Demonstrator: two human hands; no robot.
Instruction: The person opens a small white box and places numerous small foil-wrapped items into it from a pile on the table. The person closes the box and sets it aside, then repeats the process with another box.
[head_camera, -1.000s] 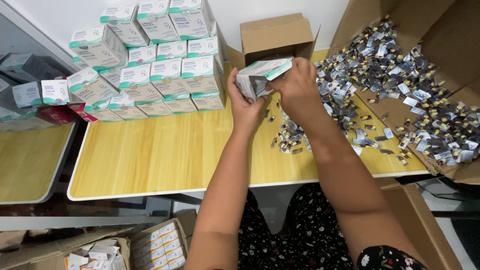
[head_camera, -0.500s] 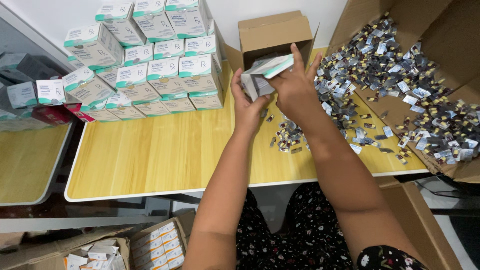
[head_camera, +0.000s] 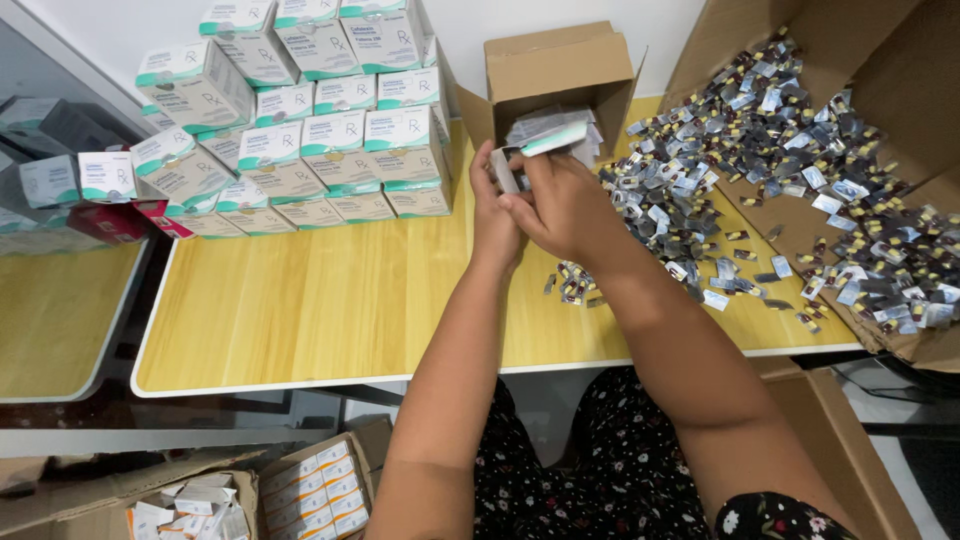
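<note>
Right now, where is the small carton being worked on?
The small carton is held in both hands above the table's far middle, just before the open cardboard box, right of the stacked cartons.

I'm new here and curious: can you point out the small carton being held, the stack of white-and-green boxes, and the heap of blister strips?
small carton (head_camera: 545, 140), head view, its green-edged top flap.
stack of white-and-green boxes (head_camera: 330, 135), head view, a middle box's front face.
heap of blister strips (head_camera: 690, 200), head view, the pile's left part.

Stacked cartons (head_camera: 300, 110) stand at the table's (head_camera: 330, 310) rear left, an open cardboard box (head_camera: 560, 70) right of them, loose blister strips (head_camera: 760, 170) spread farther right.
</note>
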